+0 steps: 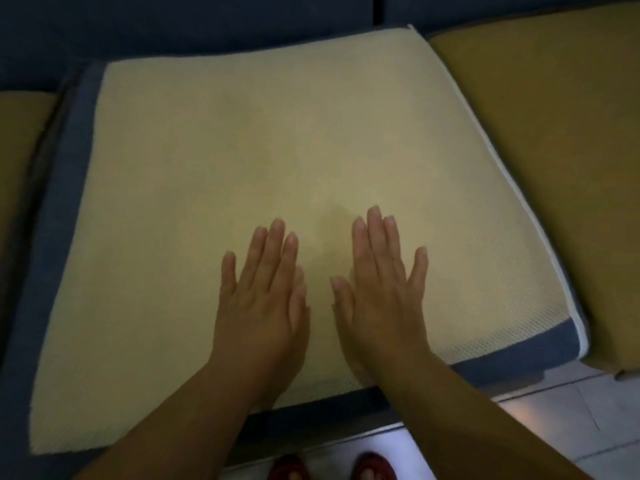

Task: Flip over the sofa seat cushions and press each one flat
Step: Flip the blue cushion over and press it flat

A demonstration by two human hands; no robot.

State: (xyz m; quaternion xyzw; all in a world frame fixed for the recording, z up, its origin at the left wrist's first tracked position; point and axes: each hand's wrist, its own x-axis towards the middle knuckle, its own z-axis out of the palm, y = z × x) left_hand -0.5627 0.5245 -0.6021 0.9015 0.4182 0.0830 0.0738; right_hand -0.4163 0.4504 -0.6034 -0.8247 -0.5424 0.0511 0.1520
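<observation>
Two red shoes [332, 467] stand on pale floor tiles [571, 410] at the bottom edge. Just beyond, the left hand [263, 299] and right hand [377, 289] lie flat, palms down, fingers straight and together, gripping nothing, side by side on the middle cushion [242, 150]. Its upturned face is pale yellow mesh, roughly square, with blue fabric sides and white piping on the right edge. A mustard cushion [554, 133] sits to its right, another [20, 140] to its left. Farthest, the dark blue backrest [207, 22].
</observation>
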